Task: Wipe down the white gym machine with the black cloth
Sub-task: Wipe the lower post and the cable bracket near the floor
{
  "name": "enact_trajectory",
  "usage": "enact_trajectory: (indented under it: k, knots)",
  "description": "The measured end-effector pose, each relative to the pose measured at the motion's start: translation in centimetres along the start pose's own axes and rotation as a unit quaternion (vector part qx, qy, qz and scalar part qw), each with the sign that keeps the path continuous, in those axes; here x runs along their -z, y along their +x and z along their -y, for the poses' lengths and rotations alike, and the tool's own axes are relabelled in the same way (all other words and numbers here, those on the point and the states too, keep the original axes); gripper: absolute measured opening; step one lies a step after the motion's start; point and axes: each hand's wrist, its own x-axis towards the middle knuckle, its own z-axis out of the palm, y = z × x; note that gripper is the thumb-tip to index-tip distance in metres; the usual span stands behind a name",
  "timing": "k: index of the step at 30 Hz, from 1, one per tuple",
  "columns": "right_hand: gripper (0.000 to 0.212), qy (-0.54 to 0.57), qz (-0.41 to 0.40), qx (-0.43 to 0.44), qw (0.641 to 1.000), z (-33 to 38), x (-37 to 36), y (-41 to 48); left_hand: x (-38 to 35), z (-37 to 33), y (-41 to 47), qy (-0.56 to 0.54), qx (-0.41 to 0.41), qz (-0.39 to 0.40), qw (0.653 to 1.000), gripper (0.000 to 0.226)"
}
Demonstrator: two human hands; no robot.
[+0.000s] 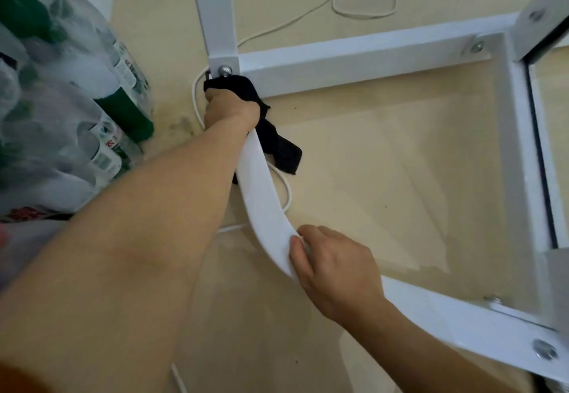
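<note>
Bottle labels (126, 66) at the left edge of the floor (385, 177) are too blurred to read. The glossy white gym machine (354, 60) stands on that floor. The left hand (231, 109) has its fingers clamped on the black cloth (278, 146) round the machine's curved bar (261, 195). The right hand (335, 269) has its fingers curled round the same bar, nearer the person.

Glossy white painted-metal gym machine (261, 195), shiny steel bolts (225, 70); soft matt black cloth (277, 143); smooth beige floor (385, 177).

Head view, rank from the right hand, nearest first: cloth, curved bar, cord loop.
1. curved bar: gripped by the right hand.
2. cloth: farther up the bar, in the left hand.
3. cord loop: far top of view.
</note>
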Motion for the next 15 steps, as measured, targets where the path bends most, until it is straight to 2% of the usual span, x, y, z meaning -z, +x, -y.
enact_trajectory:
  k: [3, 6, 8, 10, 12, 15]
  knots:
    - [0.04, 0.042, -0.069, -0.008, 0.997, -0.2, -0.3, -0.1, -0.1, 1.3, -2.5, 0.004, -0.014, 0.015, 1.0, 0.077]
    - [0.053, 0.112, -0.096, -0.036, 0.988, -0.2, 0.0, -0.1, -0.1, 4.1, -7.8, -0.023, -0.007, 0.026, 0.999, 0.08]
    - [0.055, 0.148, -0.106, -0.04, 0.982, -0.2, 0.3, -0.1, -0.4, 6.2, -12.1, -0.041, 0.002, 0.031, 0.999, 0.081]
    - [0.05, 0.169, -0.09, -0.038, 0.981, -0.2, 0.8, -0.2, -1.3, 8.1, -16.4, -0.059, -0.004, 0.021, 0.998, 0.085]
    - [0.042, 0.195, -0.053, -0.05, 0.978, -0.2, 1.6, -0.5, -2.4, 9.6, -20.1, -0.057, -0.048, 0.003, 0.997, 0.09]
    - [0.035, 0.214, 0.011, -0.056, 0.975, -1.0, 2.7, -2.4, -3.9, 11.6, -24.5, 0.024, -0.138, -0.007, 0.99, 0.076]
